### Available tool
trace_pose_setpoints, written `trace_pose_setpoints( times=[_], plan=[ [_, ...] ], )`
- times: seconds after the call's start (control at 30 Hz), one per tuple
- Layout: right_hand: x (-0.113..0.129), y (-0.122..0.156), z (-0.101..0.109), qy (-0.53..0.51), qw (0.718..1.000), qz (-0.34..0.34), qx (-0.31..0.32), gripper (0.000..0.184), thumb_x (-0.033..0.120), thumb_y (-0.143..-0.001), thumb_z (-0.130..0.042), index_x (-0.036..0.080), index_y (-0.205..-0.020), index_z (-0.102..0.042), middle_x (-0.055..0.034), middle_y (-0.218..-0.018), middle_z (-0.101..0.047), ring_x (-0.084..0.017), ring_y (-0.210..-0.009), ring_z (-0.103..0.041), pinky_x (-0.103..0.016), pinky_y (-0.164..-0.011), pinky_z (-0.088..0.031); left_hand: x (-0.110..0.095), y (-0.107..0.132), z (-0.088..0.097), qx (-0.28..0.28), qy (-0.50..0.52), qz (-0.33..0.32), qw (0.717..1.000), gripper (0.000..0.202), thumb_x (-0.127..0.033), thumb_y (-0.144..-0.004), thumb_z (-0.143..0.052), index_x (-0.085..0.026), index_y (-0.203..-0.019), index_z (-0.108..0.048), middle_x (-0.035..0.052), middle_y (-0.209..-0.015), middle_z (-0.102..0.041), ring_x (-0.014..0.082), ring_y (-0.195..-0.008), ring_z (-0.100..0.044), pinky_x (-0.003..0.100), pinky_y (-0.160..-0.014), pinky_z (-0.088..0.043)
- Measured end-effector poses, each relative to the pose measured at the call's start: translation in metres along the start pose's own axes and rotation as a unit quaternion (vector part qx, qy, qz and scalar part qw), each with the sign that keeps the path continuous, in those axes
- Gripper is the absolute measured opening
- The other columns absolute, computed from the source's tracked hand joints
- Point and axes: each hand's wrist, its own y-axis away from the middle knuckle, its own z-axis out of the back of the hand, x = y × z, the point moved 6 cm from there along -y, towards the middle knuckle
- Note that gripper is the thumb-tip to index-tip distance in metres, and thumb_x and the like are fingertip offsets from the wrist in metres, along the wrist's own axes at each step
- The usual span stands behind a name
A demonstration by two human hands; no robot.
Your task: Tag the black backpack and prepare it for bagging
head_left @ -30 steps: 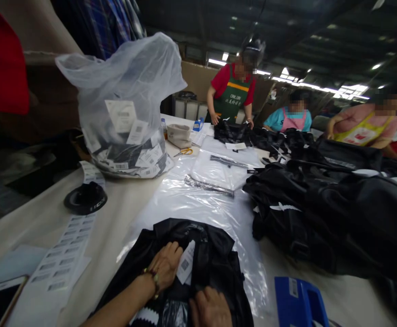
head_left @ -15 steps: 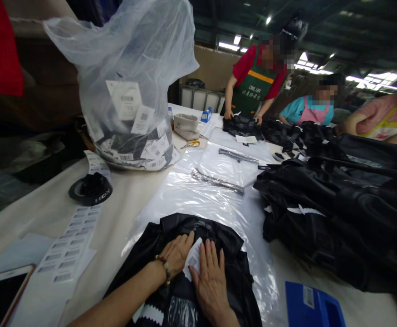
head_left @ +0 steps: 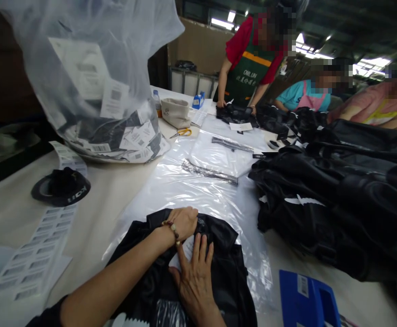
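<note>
One head-worn cam, looking forward and down along a cream-coloured table (head_left: pixel 106 209), pretty close over the bare left hand (head_left: pixel 183 223) and bare right hand (head_left: pixel 197 274), but wide enough to catch the dark ceiling (head_left: pixel 361 22) too.

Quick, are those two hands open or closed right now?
Left hand: curled closed at the black item; anything gripped is hidden.
Right hand: open, flat over the white tag.

We are looking at a black bag (head_left: pixel 234 277), a white tag (head_left: pixel 186 250), a white label strip (head_left: pixel 41 254) repeating dark barcodes, scissors (head_left: pixel 180 132) with yellow handles, and an orange-banded dark-green apron (head_left: pixel 247 79) over a red shirt (head_left: pixel 237 41).
</note>
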Motion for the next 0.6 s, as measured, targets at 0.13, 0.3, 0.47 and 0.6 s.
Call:
trace_pose_setpoints(
  times=[0.13, 0.3, 0.47, 0.6],
  plan=[
    [-0.002, -0.003, 0.001, -0.020, 0.999, -0.016, 0.026, 0.075, 0.060, -0.081, -0.051, 0.033, -0.144, -0.020, -0.0193, -0.147, -0.028, -0.045, -0.131, -0.026, -0.066, -0.098, -0.031, -0.009, -0.025, -0.012, -0.066, 0.010, -0.028, 0.997, 0.039, -0.043, -0.090, -0.041, -0.013, -0.112, -0.053, 0.0142, -0.109, -0.058, 0.0286, -0.108, -0.050, 0.042, -0.091, -0.039],
    [-0.005, -0.002, 0.006, -0.034, 0.996, -0.014, 0.079, 0.084, 0.057, -0.081, -0.055, 0.027, -0.146, -0.011, -0.0229, -0.149, -0.018, -0.044, -0.133, -0.022, -0.066, -0.099, -0.030, -0.011, -0.042, -0.045, -0.055, 0.006, -0.070, 0.996, 0.047, -0.058, -0.083, -0.046, -0.013, -0.093, -0.056, 0.0128, -0.096, -0.061, 0.0289, -0.097, -0.054, 0.042, -0.086, -0.039],
    [-0.007, -0.012, 0.032, -0.084, 0.990, -0.021, 0.110, 0.074, 0.056, -0.087, -0.046, 0.020, -0.145, -0.017, -0.0249, -0.147, -0.021, -0.039, -0.136, -0.017, -0.060, -0.103, -0.030, -0.007, -0.052, -0.055, -0.018, -0.017, -0.072, 0.997, 0.047, -0.061, -0.082, -0.044, -0.015, -0.087, -0.053, 0.0103, -0.086, -0.063, 0.0268, -0.087, -0.060, 0.035, -0.078, -0.042],
    [-0.037, -0.003, 0.097, -0.156, 0.986, -0.059, 0.030, 0.043, 0.044, -0.094, -0.040, 0.018, -0.126, -0.048, -0.0108, -0.136, -0.047, -0.022, -0.131, -0.037, -0.039, -0.105, -0.036, -0.006, -0.054, -0.058, 0.012, -0.027, -0.076, 0.997, 0.048, -0.064, -0.081, -0.038, -0.018, -0.086, -0.050, 0.0095, -0.083, -0.065, 0.0273, -0.086, -0.062, 0.033, -0.076, -0.044]
  ],
)
